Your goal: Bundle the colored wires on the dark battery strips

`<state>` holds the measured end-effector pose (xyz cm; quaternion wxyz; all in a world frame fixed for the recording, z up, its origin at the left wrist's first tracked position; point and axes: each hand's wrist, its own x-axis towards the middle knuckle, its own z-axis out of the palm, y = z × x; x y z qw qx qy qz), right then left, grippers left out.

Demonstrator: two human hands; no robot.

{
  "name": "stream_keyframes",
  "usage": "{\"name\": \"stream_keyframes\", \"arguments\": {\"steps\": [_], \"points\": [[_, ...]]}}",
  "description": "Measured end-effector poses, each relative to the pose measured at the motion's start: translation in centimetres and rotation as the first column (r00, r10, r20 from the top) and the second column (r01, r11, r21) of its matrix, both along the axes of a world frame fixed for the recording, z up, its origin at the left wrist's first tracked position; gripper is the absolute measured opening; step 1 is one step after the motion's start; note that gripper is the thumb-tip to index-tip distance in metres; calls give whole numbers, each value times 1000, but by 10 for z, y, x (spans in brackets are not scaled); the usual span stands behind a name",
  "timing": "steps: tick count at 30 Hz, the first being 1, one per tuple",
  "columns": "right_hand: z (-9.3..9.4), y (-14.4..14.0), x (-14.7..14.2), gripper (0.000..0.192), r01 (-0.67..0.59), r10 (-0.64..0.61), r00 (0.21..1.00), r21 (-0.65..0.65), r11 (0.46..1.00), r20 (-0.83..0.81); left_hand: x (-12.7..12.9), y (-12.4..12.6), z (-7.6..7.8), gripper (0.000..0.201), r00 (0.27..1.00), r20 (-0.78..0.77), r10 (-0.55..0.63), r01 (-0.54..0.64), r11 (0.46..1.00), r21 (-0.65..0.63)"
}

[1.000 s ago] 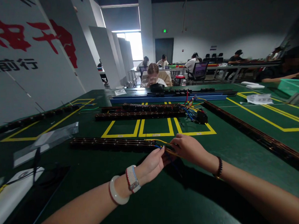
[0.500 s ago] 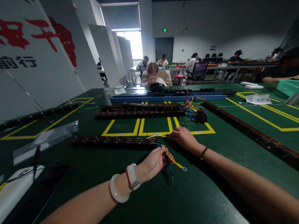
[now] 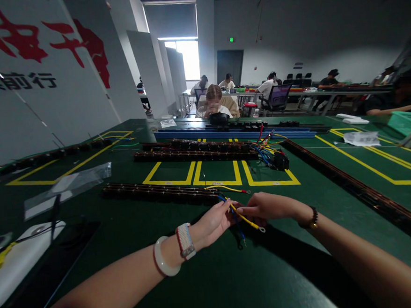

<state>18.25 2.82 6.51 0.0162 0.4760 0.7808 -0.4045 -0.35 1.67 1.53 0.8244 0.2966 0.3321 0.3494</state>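
Observation:
In the head view, my left hand (image 3: 215, 221) is closed in a pinch on a yellow wire (image 3: 249, 222) and a blue wire (image 3: 243, 238). The yellow one ends in a ring terminal. Both come from the right end of a long black bar with copper strips (image 3: 159, 193), which lies on the green table. My right hand (image 3: 270, 205) meets the left at these wires, its fingers closed at the yellow wire; its thumb is hidden. Just beyond my hands, a thinner yellow wire (image 3: 227, 188) with a red-sleeved ring terminal lies loose.
More black bars (image 3: 194, 154) lie behind, with a wire bundle (image 3: 266, 149) at their right end. Another long bar (image 3: 356, 190) slants along the right. At left are plastic bags (image 3: 66, 182) and a white device (image 3: 25, 260). A person (image 3: 214, 104) sits across the table (image 3: 207, 285).
My right hand has let go of the thinner yellow wire and come nearer, to the wires in my left hand. The left hand keeps its grip. The view has shifted slightly.

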Motion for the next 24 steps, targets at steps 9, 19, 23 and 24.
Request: {"name": "stream_keyframes", "arguments": {"steps": [9, 19, 23, 24], "points": [[23, -1, 17, 27, 41, -45, 999, 192, 980, 18, 1, -2, -2, 27, 996, 81, -36, 36, 999, 3], [38, 50, -35, 26, 234, -31, 837, 307, 923, -546, 1, -4, -6, 20, 997, 64, -36, 32, 997, 64], [21, 64, -91, 20, 159, 120, 895, 559, 814, -429, 1, -5, -4, 21, 998, 46, -46, 44, 997, 56], [16, 66, -102, 19, 115, 153, 920, 620, 776, -362, 1, -5, -5, 21, 998, 46, -48, 45, 997, 60]]}}
